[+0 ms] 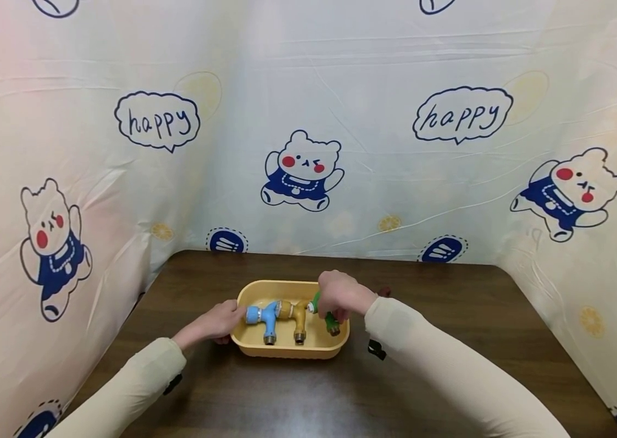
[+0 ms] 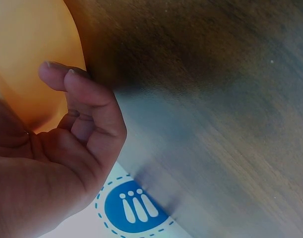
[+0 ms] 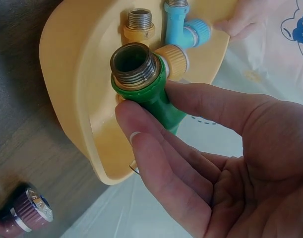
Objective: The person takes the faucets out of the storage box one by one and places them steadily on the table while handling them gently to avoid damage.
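A yellow plastic tub [image 1: 286, 351] sits on the table. My left hand [image 1: 226, 319] grips its left end, and the left wrist view shows curled fingers [image 2: 94, 94] against the wall. Inside the tub lie a blue tap [image 1: 270, 316] and a yellow tap [image 1: 299, 316] side by side, threaded ends toward me. Over the tub's right end, my right hand [image 1: 341, 295] holds a green tap [image 3: 163, 106] between thumb and fingers. Its open threaded end faces the right wrist camera. In the head view the hand covers much of this tap.
Right of the tub, a dark red tap [image 3: 30, 213] lies on the brown wooden table [image 1: 308, 395], mostly hidden behind the right wrist in the head view. A printed cloth [image 1: 308, 73] with bears surrounds the table at the back and sides.
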Tool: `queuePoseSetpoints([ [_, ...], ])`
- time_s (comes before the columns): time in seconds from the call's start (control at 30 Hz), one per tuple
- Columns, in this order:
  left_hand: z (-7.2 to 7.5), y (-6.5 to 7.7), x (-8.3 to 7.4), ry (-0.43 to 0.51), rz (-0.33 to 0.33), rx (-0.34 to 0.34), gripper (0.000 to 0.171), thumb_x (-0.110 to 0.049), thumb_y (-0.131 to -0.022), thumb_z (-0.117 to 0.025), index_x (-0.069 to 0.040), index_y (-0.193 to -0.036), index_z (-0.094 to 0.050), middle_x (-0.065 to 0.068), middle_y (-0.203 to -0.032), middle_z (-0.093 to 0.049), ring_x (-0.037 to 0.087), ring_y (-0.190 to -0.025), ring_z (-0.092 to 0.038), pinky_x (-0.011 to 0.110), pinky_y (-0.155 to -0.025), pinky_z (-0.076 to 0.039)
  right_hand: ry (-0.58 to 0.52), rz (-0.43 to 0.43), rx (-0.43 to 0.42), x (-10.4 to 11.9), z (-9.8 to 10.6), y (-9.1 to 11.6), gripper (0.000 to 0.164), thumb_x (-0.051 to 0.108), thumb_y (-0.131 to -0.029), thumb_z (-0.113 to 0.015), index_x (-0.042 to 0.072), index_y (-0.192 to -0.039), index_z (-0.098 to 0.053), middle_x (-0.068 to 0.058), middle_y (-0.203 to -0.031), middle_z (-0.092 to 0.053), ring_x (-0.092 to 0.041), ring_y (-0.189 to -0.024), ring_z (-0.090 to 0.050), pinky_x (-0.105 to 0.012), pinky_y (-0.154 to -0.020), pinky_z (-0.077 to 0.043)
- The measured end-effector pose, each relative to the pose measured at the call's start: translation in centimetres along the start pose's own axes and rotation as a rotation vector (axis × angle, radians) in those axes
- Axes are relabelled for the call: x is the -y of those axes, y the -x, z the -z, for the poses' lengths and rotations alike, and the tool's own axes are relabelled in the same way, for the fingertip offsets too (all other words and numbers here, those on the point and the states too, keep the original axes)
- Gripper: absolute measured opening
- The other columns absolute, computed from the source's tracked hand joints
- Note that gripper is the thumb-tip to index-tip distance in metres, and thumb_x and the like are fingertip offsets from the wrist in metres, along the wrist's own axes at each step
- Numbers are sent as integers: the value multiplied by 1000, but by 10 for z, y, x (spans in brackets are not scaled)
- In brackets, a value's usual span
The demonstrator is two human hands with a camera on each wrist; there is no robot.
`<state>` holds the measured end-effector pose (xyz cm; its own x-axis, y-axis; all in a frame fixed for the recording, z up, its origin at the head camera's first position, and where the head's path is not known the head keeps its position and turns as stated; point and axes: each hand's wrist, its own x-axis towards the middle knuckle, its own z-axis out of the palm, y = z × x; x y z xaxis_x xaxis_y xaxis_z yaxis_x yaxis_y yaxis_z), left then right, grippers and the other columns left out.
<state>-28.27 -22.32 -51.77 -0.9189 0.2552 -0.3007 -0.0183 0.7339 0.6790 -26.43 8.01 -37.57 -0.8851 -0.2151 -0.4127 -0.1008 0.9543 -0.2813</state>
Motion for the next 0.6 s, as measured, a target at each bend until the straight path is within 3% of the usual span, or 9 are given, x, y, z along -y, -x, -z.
queuePoseSetpoints([
  [0.03,-2,-9,9,15,18,7,36,-33,-110,-41,-1,-108,-56,13,-74,-64,25,-52,-62,37,-45,-54,-1,-3,2,0,0,0,17,10,-86,-84,4,-78,-70,-13,-68,-71,-24,-56,-72,-40,-60,-63],
  [0.13,-3,-13,17,9,-6,9,39,-37,-110,-40,-1,-108,-56,11,-73,-62,24,-52,-61,37,-44,-53,0,-14,9,-1,1,0,17,10,-86,-84,5,-80,-69,-13,-69,-71,-25,-58,-73,-40,-63,-63],
  [0.27,-3,-6,11,-11,-32,6,40,-35,-112,-39,1,-109,-56,12,-74,-62,23,-53,-61,38,-45,-53,-1,-14,8,-3,2,1,16,10,-87,-84,5,-80,-70,-14,-69,-71,-26,-60,-74,-43,-67,-64],
  [0.37,-3,-8,12,4,-17,14,37,-32,-111,-39,2,-110,-56,12,-74,-62,24,-53,-61,37,-45,-53,0,-7,0,-5,2,2,16,10,-87,-84,5,-79,-70,-13,-68,-71,-26,-59,-73,-45,-69,-64],
  [0.47,0,1,2,0,-23,14,36,-30,-110,-39,2,-109,-55,12,-74,-62,23,-53,-61,36,-45,-53,0,-8,0,-7,3,3,17,10,-86,-84,5,-79,-69,-13,-67,-71,-25,-58,-73,-44,-69,-64],
  [0.6,6,29,-33,10,7,-5,30,-24,-109,-41,2,-105,-57,13,-73,-62,21,-52,-59,33,-45,-52,-8,-13,-4,-8,4,6,17,9,-85,-84,4,-80,-69,-14,-68,-71,-25,-56,-73,-44,-67,-64],
])
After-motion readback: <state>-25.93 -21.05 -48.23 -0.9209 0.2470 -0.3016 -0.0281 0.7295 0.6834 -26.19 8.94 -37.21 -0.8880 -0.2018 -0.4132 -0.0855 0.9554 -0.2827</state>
